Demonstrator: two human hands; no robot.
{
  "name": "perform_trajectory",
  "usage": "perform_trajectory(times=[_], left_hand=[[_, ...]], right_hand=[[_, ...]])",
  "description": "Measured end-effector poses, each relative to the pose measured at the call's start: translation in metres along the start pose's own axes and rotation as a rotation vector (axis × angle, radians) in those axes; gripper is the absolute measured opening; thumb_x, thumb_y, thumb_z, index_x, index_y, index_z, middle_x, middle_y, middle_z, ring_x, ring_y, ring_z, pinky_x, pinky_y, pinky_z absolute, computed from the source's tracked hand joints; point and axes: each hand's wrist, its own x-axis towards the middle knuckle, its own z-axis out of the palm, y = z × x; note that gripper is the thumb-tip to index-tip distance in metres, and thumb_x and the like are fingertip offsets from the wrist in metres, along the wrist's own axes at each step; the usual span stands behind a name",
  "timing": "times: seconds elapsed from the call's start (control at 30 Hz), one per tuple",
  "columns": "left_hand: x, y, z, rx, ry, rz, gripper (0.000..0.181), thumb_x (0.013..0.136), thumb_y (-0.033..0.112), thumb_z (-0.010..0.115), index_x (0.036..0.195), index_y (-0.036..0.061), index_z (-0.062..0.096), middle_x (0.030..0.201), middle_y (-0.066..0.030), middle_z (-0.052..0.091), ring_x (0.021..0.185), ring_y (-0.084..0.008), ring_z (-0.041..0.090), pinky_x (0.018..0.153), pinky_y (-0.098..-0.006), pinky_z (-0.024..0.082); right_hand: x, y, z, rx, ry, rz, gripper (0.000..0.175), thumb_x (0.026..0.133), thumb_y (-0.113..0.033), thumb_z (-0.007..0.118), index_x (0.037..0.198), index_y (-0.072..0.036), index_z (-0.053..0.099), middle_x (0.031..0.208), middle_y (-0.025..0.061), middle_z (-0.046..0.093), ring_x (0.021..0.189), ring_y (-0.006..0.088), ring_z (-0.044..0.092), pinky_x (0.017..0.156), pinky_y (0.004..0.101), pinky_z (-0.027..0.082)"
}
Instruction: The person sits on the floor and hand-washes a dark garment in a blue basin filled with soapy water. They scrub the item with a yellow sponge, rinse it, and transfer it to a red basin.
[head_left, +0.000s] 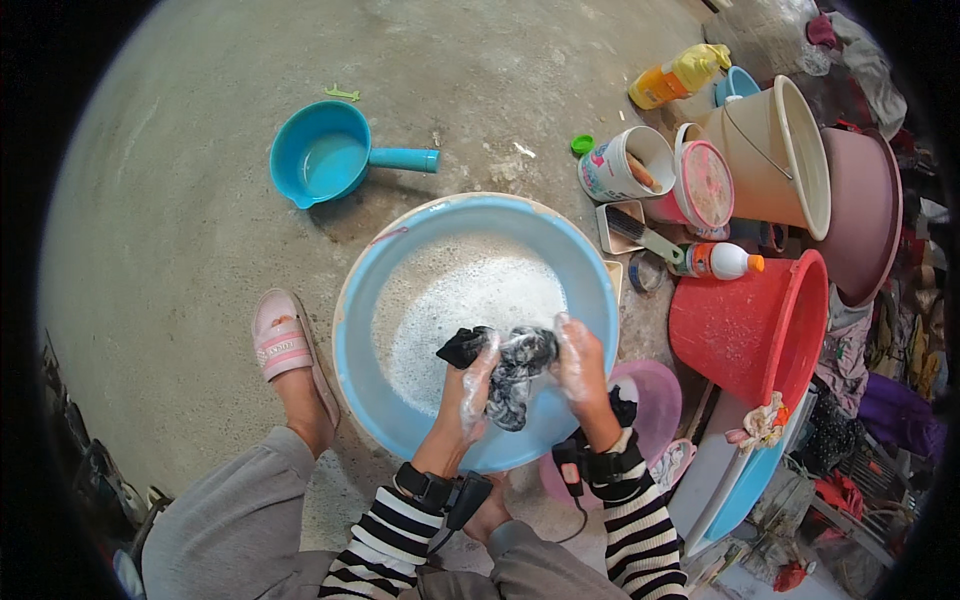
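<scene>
A black cloth item (512, 367), coated in white suds, hangs bunched between my hands above the near right part of a large blue plastic basin (360, 375). My left hand (474, 379) grips its left portion, with a dark end sticking out past the fingers. On the other side, my right hand (581, 360) holds the right end, and foam covers its fingers. Soapy water with a thick patch of white foam (480, 300) fills the basin's bottom. What kind of garment the cloth is, I cannot tell.
A blue dipper (322, 154) rests on the concrete floor beyond the basin. To the right stand a white tub (615, 169), a scrub brush (637, 232), a white bottle (724, 261), a red bucket (727, 330) and a beige bucket (750, 142). A pink basin (660, 397) sits by my right wrist.
</scene>
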Motion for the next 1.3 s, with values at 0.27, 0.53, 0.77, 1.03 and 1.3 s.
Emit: perform_trajectory(times=[0.27, 0.53, 0.77, 1.03, 1.3], left_hand=[[0.002, 0.015, -0.014, 0.158, -0.184, 0.003, 0.013, 0.088, 0.009, 0.062, 0.1, 0.0049, 0.06, 0.092, -0.0012, 0.061, 0.083, -0.0097, 0.058, 0.073, -0.0257, 0.049], [0.006, 0.006, -0.004, 0.182, -0.085, 0.079, 0.011, 0.085, 0.003, 0.062, 0.094, 0.004, 0.057, 0.087, 0.0008, 0.057, 0.08, -0.0089, 0.055, 0.073, -0.0247, 0.046], [0.0, 0.006, -0.014, 0.008, -0.208, 0.031, 0.019, 0.096, 0.025, 0.051, 0.1, 0.0062, 0.054, 0.085, 0.001, 0.055, 0.076, -0.0083, 0.054, 0.068, -0.0244, 0.045], [-0.001, 0.004, 0.006, 0.071, 0.015, -0.081, 0.023, 0.093, 0.024, 0.057, 0.101, 0.0029, 0.057, 0.089, -0.0018, 0.056, 0.083, -0.011, 0.053, 0.073, -0.0262, 0.045], [-0.008, 0.009, 0.011, 0.218, 0.0, 0.036, 0.021, 0.093, 0.024, 0.056, 0.094, 0.003, 0.056, 0.085, -0.0008, 0.055, 0.079, -0.0085, 0.051, 0.069, -0.0267, 0.044]], right_hand=[[-0.02, -0.022, -0.007, 0.424, -0.394, 0.651, 0.012, 0.089, -0.014, 0.057, 0.091, -0.002, 0.058, 0.076, 0.0022, 0.055, 0.052, 0.0071, 0.047, 0.042, 0.0196, 0.036], [-0.021, -0.024, 0.007, 0.829, -0.059, 0.509, 0.013, 0.09, -0.006, 0.053, 0.103, -0.004, 0.054, 0.08, 0.0008, 0.057, 0.055, 0.0085, 0.045, 0.044, 0.0204, 0.036], [-0.035, -0.054, 0.028, -0.49, -0.214, -0.599, 0.012, 0.084, -0.018, 0.063, 0.079, -0.008, 0.059, 0.075, 0.008, 0.058, 0.059, 0.0216, 0.059, 0.045, 0.0307, 0.045], [-0.008, -0.064, 0.038, -0.879, -0.209, -0.506, 0.014, 0.086, -0.018, 0.057, 0.077, -0.007, 0.055, 0.066, 0.0139, 0.055, 0.052, 0.0289, 0.058, 0.043, 0.0396, 0.044], [-0.017, -0.057, 0.034, -0.956, -0.149, -0.604, 0.006, 0.081, -0.014, 0.055, 0.081, -0.008, 0.054, 0.061, 0.0041, 0.049, 0.046, 0.0187, 0.051, 0.039, 0.0327, 0.04]])
